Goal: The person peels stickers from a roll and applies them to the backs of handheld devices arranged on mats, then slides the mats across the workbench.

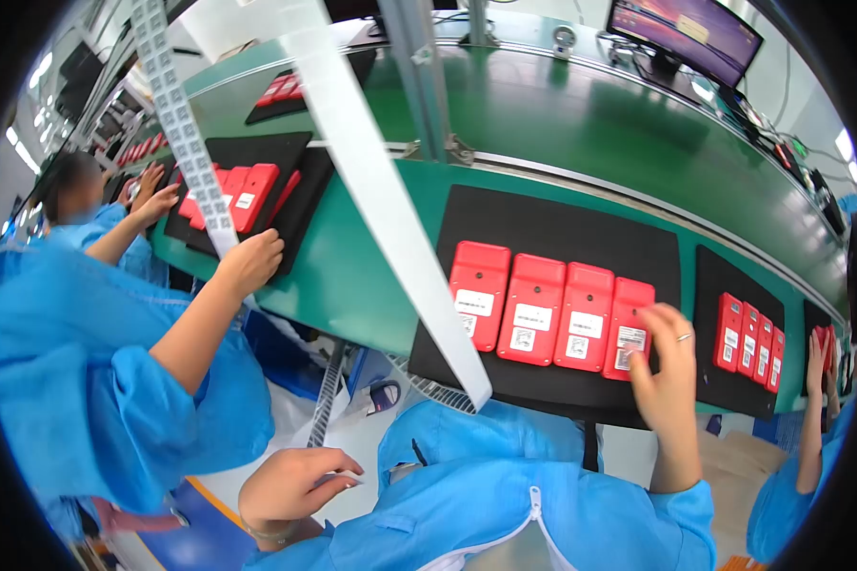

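Note:
Several red handheld devices [533, 303] lie face down in a row on a black foam mat [562, 215]. Each carries white labels, one with a square code. My right hand [668, 371], with a ring on one finger, reaches over the rightmost red device [628, 303]; its fingers are apart, with the fingertips at or on the label. Low in front of my body, my left hand [300, 485] has thumb and forefinger apart, and nothing shows between them. A long white label strip [381, 200] hangs slantwise in front of the mat, left of the devices.
To the left, a co-worker's hand [252, 262] is beside another mat of red devices [249, 198], near a strip of square codes [176, 105]. More devices [747, 343] lie at right, near another person's hands [817, 360]. A metal post [419, 76] and a monitor [686, 38] stand behind.

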Motion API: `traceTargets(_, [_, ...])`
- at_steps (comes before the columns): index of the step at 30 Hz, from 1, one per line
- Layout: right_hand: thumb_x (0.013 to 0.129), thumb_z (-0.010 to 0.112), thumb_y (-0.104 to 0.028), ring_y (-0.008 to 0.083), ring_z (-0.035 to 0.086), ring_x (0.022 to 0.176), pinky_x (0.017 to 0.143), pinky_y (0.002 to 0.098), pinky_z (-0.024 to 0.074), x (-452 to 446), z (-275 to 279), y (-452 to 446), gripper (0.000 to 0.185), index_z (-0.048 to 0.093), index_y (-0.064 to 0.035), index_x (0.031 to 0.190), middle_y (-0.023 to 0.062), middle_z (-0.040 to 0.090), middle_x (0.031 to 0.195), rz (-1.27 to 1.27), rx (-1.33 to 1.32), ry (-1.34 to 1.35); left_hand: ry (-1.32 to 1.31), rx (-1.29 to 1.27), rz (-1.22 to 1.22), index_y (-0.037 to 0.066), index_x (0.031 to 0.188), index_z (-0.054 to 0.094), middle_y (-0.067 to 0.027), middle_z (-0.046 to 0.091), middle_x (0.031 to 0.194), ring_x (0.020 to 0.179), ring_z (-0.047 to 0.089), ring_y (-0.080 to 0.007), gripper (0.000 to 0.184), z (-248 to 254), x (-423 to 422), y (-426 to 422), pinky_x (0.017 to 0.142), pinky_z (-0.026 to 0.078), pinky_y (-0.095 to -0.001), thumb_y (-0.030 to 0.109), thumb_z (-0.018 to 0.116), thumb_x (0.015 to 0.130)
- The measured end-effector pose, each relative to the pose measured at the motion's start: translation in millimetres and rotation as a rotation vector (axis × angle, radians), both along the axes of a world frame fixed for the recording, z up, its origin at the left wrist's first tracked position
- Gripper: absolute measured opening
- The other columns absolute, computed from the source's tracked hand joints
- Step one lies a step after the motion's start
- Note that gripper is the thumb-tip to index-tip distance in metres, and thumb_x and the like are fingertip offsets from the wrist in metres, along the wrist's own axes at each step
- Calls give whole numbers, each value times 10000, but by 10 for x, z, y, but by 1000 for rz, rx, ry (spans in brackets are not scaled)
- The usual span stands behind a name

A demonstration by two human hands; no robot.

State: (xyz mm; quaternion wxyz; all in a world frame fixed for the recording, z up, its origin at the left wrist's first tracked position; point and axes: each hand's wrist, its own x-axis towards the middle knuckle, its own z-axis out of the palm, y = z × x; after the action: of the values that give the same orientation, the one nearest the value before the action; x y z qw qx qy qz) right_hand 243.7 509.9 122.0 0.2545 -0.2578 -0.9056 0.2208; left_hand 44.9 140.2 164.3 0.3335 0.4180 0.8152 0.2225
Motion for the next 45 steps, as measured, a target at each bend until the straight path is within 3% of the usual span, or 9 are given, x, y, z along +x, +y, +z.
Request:
traceTargets(5, [766, 718, -448, 317, 625, 637, 573, 394, 488, -787, 333, -715, 738, 458, 26, 1269, 117, 626, 712, 532, -335, -469, -42, 165, 217, 47, 867, 599, -88, 675, 735, 642, 668, -226, 14, 83, -13, -143, 567, 506, -309, 59, 593, 867])
traceTargets(10, [819, 690, -274, 285, 623, 585, 567, 377, 480, -1570, 224, -977, 293, 591, -1, 863, 140, 605, 626, 700, -556, -366, 133, 361, 758, -8, 842, 543, -110, 671, 672, 611, 665, -143, 32, 236, 129, -568, 523, 476, -234, -26, 538, 868])
traceTargets(14, [840, 722, -170, 58, 530, 651, 592, 229, 422, -2083, 561, -1392, 215, 591, -31, 941, -18, 588, 713, 917, -975, -55, -151, 467, 582, -17, 864, 568, -135, 673, 714, 607, 645, -141, 31, 95, 240, -838, 534, 468, -242, 0, 546, 878])
traceTargets(20, [902, 629, -205, 191, 604, 987, 863, 305, 486, -2596, 405, -1776, 581, 366, 12, 1372, 155, 591, 1142, 980, -962, -84, 247, 99, 233, 46, 884, 627, -266, 578, 1137, 999, 587, -393, 199, -1604, -215, -247, 832, 473, -450, 217, 678, 795])
traceTargets(22, [913, 604, -212, 196, 607, 987, 859, 310, 486, -2577, 253, -1741, 624, 300, 21, 1406, 161, 582, 1176, 912, -912, -252, 646, 73, 226, 64, 880, 649, -258, 551, 1127, 966, 589, -388, 174, -2282, -321, -107, 811, 467, -485, 206, 676, 783])
traceTargets(27, [926, 565, -185, 189, 609, 973, 839, 306, 489, -2063, 248, -1410, 585, 302, 23, 1406, 159, 585, 1175, 858, -866, -437, 450, -186, 405, 57, 886, 662, -212, 561, 997, 913, 599, -369, 142, -2753, -609, 243, 748, 494, -465, 144, 643, 776])
traceTargets(32, [910, 555, -77, 151, 603, 898, 795, 282, 489, -1435, 237, -1036, 368, 477, 9, 1259, 120, 614, 1086, 742, -902, -258, 661, 64, 398, 36, 860, 669, -193, 589, 997, 895, 588, -375, 131, -2406, -606, 307, 731, 498, -445, 138, 642, 781])
traceTargets(38, [873, 591, -56, 172, 628, 867, 728, 286, 504, -876, 231, -909, 244, 590, 16, 1106, 131, 641, 987, 643, -783, -60, -100, 608, 161, 1, 796, 640, -92, 612, 713, 669, 564, -209, 73, -436, -203, 584, 602, 431, -281, -2, 674, 732])
traceTargets(45, [773, 703, -12, 253, 620, 772, 651, 320, 504, -822, 234, -960, 230, 625, 1, 988, 115, 647, 885, 749, -598, 374, -256, 914, 78, -22, 947, 601, -118, 629, 808, 680, 563, -178, 180, -187, 90, 1123, 629, 464, -305, -47, 647, 775])
